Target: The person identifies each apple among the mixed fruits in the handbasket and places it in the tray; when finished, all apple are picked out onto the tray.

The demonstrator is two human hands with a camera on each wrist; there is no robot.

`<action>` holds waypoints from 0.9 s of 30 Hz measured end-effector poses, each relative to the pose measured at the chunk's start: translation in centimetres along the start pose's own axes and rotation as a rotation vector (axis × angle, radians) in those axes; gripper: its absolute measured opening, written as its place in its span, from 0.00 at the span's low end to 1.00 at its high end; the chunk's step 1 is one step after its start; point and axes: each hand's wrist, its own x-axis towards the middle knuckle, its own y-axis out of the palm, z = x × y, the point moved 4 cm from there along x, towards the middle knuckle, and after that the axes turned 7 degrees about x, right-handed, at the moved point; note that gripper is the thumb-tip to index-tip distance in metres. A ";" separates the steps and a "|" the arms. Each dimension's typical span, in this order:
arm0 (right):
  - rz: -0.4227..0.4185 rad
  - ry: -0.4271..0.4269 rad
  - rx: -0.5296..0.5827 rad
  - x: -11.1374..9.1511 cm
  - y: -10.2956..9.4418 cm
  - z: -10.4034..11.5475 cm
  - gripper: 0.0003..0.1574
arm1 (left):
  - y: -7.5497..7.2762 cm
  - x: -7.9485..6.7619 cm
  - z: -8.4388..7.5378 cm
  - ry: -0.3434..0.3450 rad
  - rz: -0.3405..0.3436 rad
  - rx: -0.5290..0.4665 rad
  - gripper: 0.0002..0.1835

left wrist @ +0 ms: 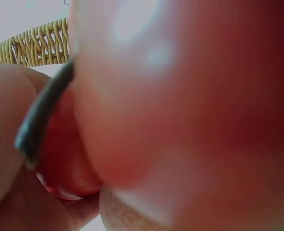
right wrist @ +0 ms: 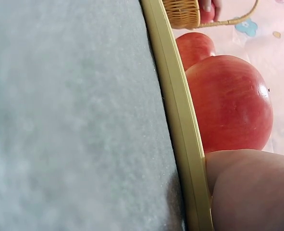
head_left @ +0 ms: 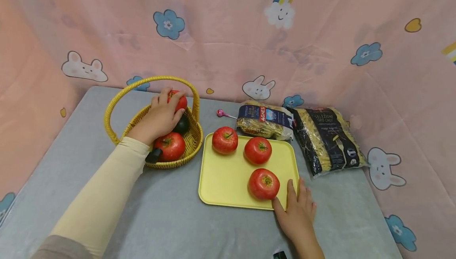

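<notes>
Red apple [head_left: 182, 102] sits at the far right side of the yellow wicker basket [head_left: 171, 165], within the arch of the handle. My left hand [head_left: 158, 112] grasps this apple from above, fingers curled round it. I cannot tell whether the apple bears on the basket floor.

Also inside the basket, a dark green avocado [head_left: 182, 125] lies just nearer than the held apple, and a second apple [head_left: 170, 147] occupies the near end. In the left wrist view, the second apple fills most of the field.

To the right of the basket, the yellow tray [head_left: 224, 183] lies flat on the grey-covered bench [head_left: 171, 219]. It carries three loose apples: far left [head_left: 225, 140], middle right [head_left: 258, 151] and near right [head_left: 263, 183]. My right hand [head_left: 297, 215] is released, fingers extended, at the near right corner of the tray. Its thumb is close to the near apple; contact there is unclear.

Beyond the tray are a lollipop [head_left: 221, 113] and a pasta bag [head_left: 265, 118]; a black-labelled bag [head_left: 329, 140] lies farther right.
</notes>
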 end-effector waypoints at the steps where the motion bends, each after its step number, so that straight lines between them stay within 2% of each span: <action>1: -0.001 -0.001 -0.001 0.0 0.0 0.0 0.52 | 0.0 0.0 0.0 0.001 -0.005 0.001 0.31; 5: -0.004 -0.005 -0.001 0.0 0.1 0.1 0.52 | -0.2 -0.4 -0.1 0.015 -0.025 0.017 0.30; 9: -0.005 -0.008 -0.001 0.0 0.1 0.1 0.52 | -0.7 -1.3 -1.2 0.053 -0.075 0.058 0.30; 14: -0.001 -0.004 -0.013 0.0 0.0 0.0 0.52 | -1.1 -3.1 -3.4 0.134 -0.172 0.117 0.29; 18: 0.002 -0.002 -0.015 0.0 -0.1 0.0 0.53 | -0.9 -5.0 -5.1 0.219 -0.274 0.164 0.29; 22: 0.013 0.005 -0.008 0.0 -0.1 -0.1 0.53 | -0.3 -7.1 -7.4 0.288 -0.371 0.182 0.28; 25: 0.027 0.014 -0.004 0.1 -0.1 -0.1 0.53 | 1.0 -8.5 -9.9 0.365 -0.396 0.171 0.28; 27: 0.032 0.017 0.000 0.1 0.0 -0.1 0.53 | 2.4 -9.0 -11.8 0.428 -0.391 0.154 0.29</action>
